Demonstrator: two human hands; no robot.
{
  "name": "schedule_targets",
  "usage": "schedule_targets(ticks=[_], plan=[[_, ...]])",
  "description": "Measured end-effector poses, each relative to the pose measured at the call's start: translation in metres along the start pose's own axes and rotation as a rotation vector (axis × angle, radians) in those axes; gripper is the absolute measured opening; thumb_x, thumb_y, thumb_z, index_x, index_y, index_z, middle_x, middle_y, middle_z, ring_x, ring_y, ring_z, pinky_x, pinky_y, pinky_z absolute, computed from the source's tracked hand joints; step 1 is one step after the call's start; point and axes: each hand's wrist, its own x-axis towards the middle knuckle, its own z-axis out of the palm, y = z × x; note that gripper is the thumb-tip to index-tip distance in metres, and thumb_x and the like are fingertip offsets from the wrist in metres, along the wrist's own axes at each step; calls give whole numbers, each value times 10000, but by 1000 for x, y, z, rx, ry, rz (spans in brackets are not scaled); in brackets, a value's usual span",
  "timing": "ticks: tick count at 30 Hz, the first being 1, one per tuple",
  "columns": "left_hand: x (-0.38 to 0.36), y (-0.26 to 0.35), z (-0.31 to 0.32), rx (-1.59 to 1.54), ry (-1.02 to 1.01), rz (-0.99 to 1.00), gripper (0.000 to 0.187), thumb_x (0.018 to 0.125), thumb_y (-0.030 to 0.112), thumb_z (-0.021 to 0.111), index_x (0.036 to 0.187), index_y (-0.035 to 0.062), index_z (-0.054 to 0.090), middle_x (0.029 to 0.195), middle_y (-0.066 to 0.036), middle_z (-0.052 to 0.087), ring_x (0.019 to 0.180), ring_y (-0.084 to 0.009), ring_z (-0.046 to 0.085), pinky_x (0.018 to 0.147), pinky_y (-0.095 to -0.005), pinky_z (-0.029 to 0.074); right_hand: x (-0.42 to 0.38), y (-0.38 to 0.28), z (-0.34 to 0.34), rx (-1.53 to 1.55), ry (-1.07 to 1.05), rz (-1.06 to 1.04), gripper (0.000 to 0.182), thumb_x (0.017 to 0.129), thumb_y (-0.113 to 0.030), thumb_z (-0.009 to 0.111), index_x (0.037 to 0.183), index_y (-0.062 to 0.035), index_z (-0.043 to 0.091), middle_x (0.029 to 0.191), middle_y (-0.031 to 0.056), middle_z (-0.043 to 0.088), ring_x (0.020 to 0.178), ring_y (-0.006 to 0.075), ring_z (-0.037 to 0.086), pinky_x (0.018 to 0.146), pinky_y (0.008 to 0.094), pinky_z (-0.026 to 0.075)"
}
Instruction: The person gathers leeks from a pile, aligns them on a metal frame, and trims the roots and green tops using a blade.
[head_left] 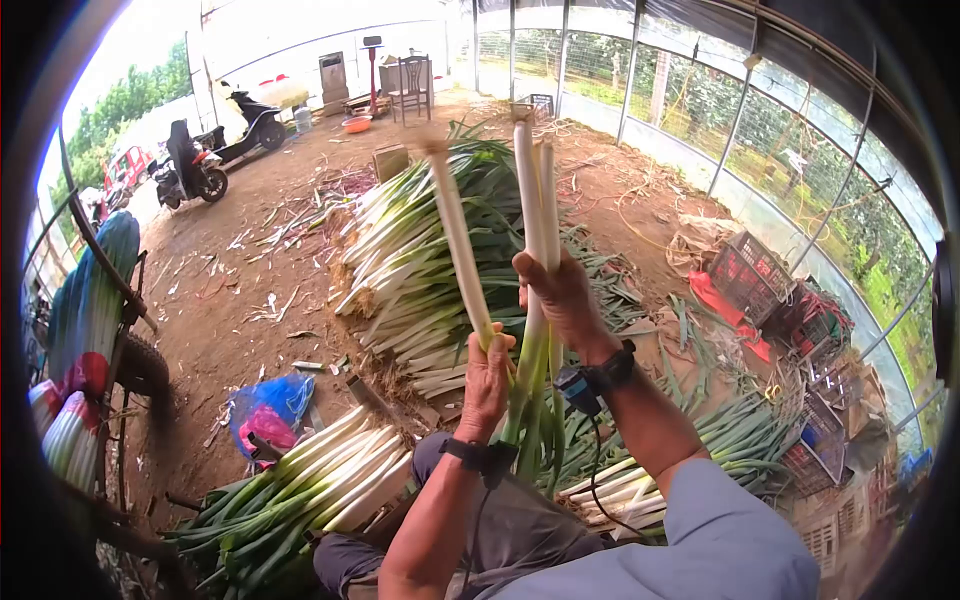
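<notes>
My left hand [487, 385] is closed round a long leek [455, 225], its white shaft slanting up and its root end blurred. Higher and to the right, my right hand [562, 300] grips a bunch of leeks [528, 190] by their white shafts, roots at the top. Their green leaves [540, 420] hang down over my lap, beside my left wrist. Beyond both hands lies a big heap of leeks [410, 290] on the ground. Another pile of leeks [340, 470] rests by my left knee, and more leeks [640, 490] lie to my right.
A blue plastic bag [270, 405] with pink in it lies left. Plastic crates [750, 275] stand along the right wall. Two scooters [190, 170], a chair [412, 85] and an orange basin [357, 125] are at the back. Bundled leeks [75, 430] hang on a cart at far left.
</notes>
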Motion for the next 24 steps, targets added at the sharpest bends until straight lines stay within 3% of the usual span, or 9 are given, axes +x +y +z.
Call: schedule_targets(ticks=[2,3,7,9,12,16,18,21,24], plan=[[-4,-22,2,34,-78,72,432,1024,330,637,1338,68,499,1042,-58,613,934,-149,597,842,-313,510,-5,3,7,-118,-4,-30,524,907,-538,744,1059,-53,619,806,-25,603,726,42,545,643,250,488],[-12,-18,6,27,-106,161,415,997,281,688,1305,61,519,1062,-45,628,945,-123,590,841,-304,507,-7,2,11,-115,-2,-35,524,907,-538,744,1059,-53,619,806,-25,603,726,42,545,643,250,488],[-24,-1,-1,-87,-178,-31,424,958,231,745,1293,38,572,1070,-8,665,948,-98,595,865,-299,509,-18,4,16,136,-40,-37,455,998,-501,640,1115,-61,635,853,-36,608,764,29,527,669,243,479],[-24,0,-8,-162,-214,-68,423,949,227,757,1288,34,594,1074,2,676,949,-91,598,864,-295,510,-17,0,4,421,-150,166,391,1051,-452,569,1127,-75,637,860,-28,624,762,35,558,678,255,493],[-22,1,-17,-321,-285,-235,391,933,232,777,1253,53,640,1079,10,681,944,-83,607,843,-278,509,-7,-3,-12,359,-210,146,376,1071,-436,533,1147,-82,635,873,-19,644,752,44,583,686,250,501],[-19,4,-24,-318,-336,-255,459,909,334,796,1222,39,636,1033,-14,677,886,-111,622,768,-291,532,-7,-11,1,452,-120,135,374,1064,-433,547,1160,-82,631,881,-13,654,730,58,597,699,241,513],[-16,5,-29,-308,-437,-347,513,910,379,785,1249,30,622,1075,-32,675,918,-123,637,806,-308,546,-10,-19,3,566,-145,194,377,1059,-430,558,1193,-83,621,923,-6,666,772,64,623,726,243,533],[-12,3,-27,-294,-519,-330,524,932,384,757,1281,24,603,1106,-49,678,949,-140,650,842,-327,555,-8,-20,-1,552,-264,151,384,1033,-429,600,1151,-66,645,969,33,703,883,135,705,767,301,593],[-12,0,-24,-207,-548,-300,531,972,429,694,1296,20,593,1111,-63,684,972,-147,657,869,-331,559,-12,-38,-6,457,-278,176,354,1016,-390,642,1170,-72,636,978,37,702,879,139,703,762,312,596]])
